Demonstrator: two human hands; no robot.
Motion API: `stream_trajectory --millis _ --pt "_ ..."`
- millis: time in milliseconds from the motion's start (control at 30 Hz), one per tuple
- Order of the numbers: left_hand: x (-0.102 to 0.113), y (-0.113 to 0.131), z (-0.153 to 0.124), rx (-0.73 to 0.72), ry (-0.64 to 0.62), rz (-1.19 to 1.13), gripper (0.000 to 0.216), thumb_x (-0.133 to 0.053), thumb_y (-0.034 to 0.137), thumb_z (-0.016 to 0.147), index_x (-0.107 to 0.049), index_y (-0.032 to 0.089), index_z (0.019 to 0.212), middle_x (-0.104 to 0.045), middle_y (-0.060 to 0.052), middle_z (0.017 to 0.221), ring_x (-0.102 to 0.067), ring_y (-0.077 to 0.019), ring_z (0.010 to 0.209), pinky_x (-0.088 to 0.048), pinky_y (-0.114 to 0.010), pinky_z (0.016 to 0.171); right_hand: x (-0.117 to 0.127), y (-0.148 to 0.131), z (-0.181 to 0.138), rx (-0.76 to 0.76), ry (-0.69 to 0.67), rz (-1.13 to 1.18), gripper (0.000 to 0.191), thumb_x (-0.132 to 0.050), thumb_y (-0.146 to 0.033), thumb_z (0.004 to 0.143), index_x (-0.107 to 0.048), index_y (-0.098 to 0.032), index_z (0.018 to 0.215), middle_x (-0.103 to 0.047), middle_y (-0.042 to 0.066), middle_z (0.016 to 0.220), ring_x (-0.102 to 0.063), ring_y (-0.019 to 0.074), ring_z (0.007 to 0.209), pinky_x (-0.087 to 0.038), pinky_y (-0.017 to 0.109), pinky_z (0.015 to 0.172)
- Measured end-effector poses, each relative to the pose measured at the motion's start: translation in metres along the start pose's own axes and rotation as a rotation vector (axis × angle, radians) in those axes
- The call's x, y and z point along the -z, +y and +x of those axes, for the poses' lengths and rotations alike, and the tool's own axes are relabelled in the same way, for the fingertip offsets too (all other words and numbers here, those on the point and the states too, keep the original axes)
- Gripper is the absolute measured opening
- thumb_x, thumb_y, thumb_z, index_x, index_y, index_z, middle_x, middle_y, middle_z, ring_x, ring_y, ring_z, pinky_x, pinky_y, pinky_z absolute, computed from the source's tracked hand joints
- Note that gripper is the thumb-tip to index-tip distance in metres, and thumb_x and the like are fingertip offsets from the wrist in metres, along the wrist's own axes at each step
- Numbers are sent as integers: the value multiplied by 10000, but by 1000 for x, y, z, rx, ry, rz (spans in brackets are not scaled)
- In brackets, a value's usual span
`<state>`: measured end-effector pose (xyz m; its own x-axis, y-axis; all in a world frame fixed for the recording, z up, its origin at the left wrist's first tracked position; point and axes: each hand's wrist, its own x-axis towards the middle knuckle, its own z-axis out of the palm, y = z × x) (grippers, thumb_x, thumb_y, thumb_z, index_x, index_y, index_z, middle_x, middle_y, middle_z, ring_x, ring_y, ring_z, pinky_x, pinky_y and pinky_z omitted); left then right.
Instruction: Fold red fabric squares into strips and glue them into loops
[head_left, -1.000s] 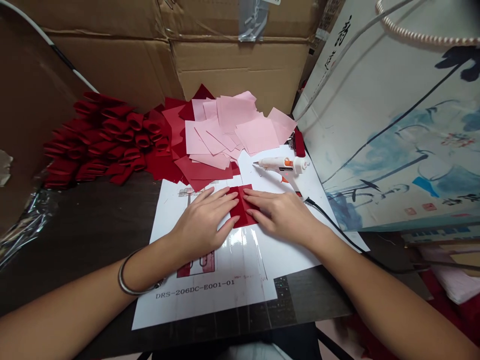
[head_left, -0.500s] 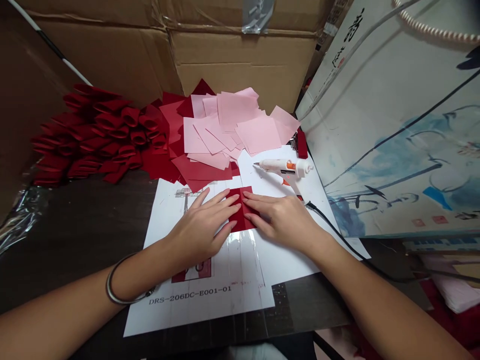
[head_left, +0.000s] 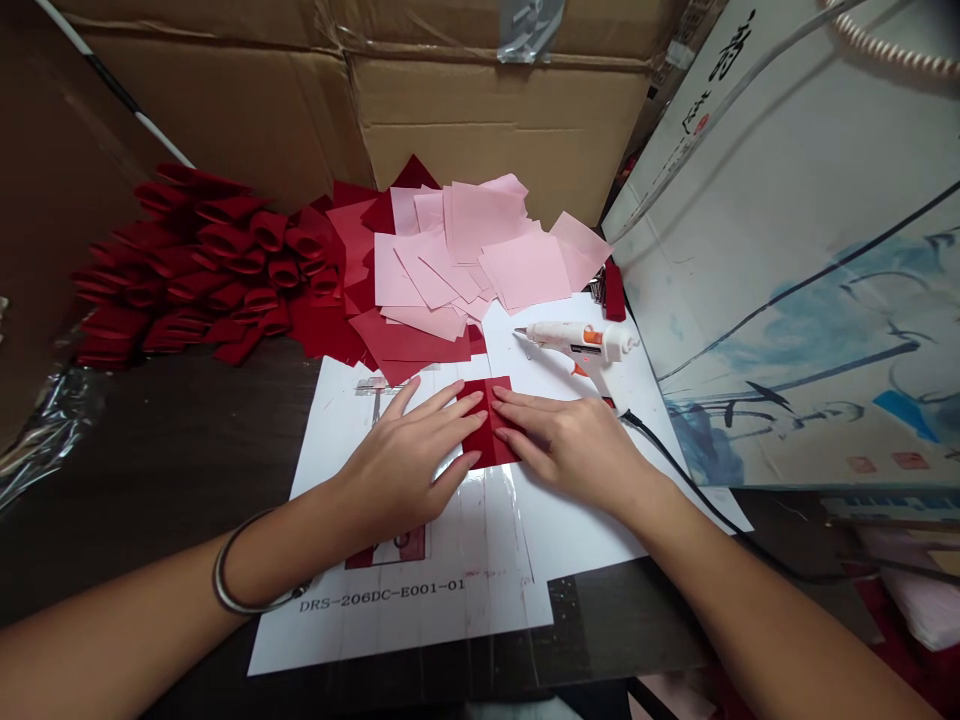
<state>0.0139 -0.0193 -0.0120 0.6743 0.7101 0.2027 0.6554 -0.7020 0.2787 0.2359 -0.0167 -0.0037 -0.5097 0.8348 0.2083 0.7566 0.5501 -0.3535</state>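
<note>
Here we go, both hands down on the sheet (head_left: 450,640)! Right in the middle of it sits a folded red square (head_left: 487,425), looks like soft cloth, and the left hand (head_left: 401,465) and right hand (head_left: 570,450) come at it from either side, fingers spread flat, fingertips pressing on its edges, no pinch anywhere. That piece should be light and limp, and it could slide on the glossy tape (head_left: 487,510) across the sheet, so flat fingertip pressure suits it; best hold is along the folded edges, not the loose corners. Just past the sheet's far edge, pink squares (head_left: 480,250) lie heaped over darker red squares (head_left: 397,340). On the sheet's far right rests a white glue gun (head_left: 577,342), black cord (head_left: 697,500) trailing away. Beyond the far left corner, a mass of rolled red pieces (head_left: 217,260)!
</note>
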Motion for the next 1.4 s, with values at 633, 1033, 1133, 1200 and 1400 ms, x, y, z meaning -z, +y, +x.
stream_trajectory --millis 633,1033,1133,1200,1400 --pt "2 1 -1 15 -9 -7 367 -435 198 922 -625 160 1234 -626 -102 1325 -505 -331 1316 -290 -684 1102 1 2 0 -22 59 -8 345 -503 -261 926 -684 -182 1209 -645 35 1297 -707 235 1045 -560 444 949" --pt "4 2 -1 33 -1 -59 374 -457 204 908 -627 152 1238 -621 -112 1330 -497 -324 1325 -251 -675 1130 -1 6 -1 -86 262 -30 439 -453 -43 819 -707 -182 1150 -718 41 1181 -699 217 1067 -592 393 893" --pt "4 2 0 28 -2 -56 375 -460 211 912 -625 141 1242 -621 -118 1328 -498 -334 1322 -261 -691 1114 -4 7 -1 -95 272 -23 434 -444 -35 810 -713 -152 1131 -722 66 1170 -693 227 1081 -580 407 931" --pt "4 2 0 26 -7 -52 371 -454 215 919 -625 134 1237 -626 -121 1322 -500 -335 1320 -263 -693 1111 -5 6 -1 -75 256 0 424 -450 -56 826 -706 -151 1149 -713 63 1188 -687 220 1094 -578 398 939" --pt "3 1 -1 60 -43 -61 394 -447 242 936 -561 155 1303 -602 -110 1356 -466 -325 1351 -214 -699 1126 -3 2 -2 -23 162 83 367 -492 -126 876 -700 -183 1172 -683 37 1238 -674 201 1118 -579 386 943"
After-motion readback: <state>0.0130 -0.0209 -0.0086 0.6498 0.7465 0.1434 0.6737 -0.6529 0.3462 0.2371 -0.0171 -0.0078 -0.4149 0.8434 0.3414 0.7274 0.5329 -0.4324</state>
